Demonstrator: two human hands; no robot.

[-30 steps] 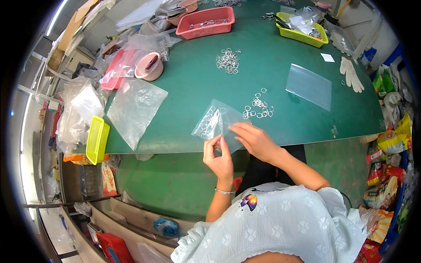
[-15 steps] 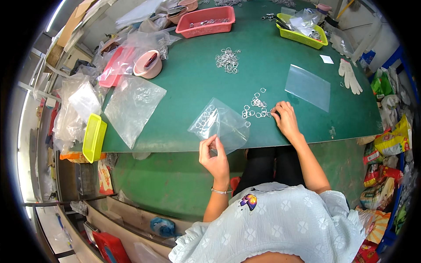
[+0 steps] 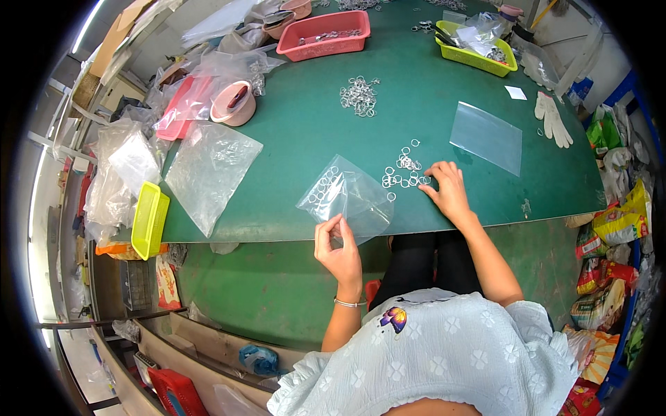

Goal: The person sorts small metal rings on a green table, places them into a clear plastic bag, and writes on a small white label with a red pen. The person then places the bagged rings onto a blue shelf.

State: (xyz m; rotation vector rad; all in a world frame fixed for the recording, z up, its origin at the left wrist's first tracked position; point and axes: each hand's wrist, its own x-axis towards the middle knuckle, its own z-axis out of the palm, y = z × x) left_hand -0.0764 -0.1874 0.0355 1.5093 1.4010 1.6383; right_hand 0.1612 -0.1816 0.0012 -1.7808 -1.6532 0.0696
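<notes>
My left hand pinches the near edge of a clear plastic bag at the table's front edge. Several metal rings lie inside the bag's far left part. Just right of the bag is a loose group of silver metal rings on the green table. My right hand is at the right side of this group, thumb and fingers apart, the fingertips beside the outermost rings. Nothing shows held in it. A larger heap of rings sits farther back.
On the green table are a flat clear bag and a white glove at right. A larger clear bag, a pink bowl and a yellow-green basket stand left. A red tray and a yellow-green tray are farther back.
My right hand has shifted slightly left, and its thumb and fingers have spread apart beside the rings. My left hand and the bag have hardly moved.
</notes>
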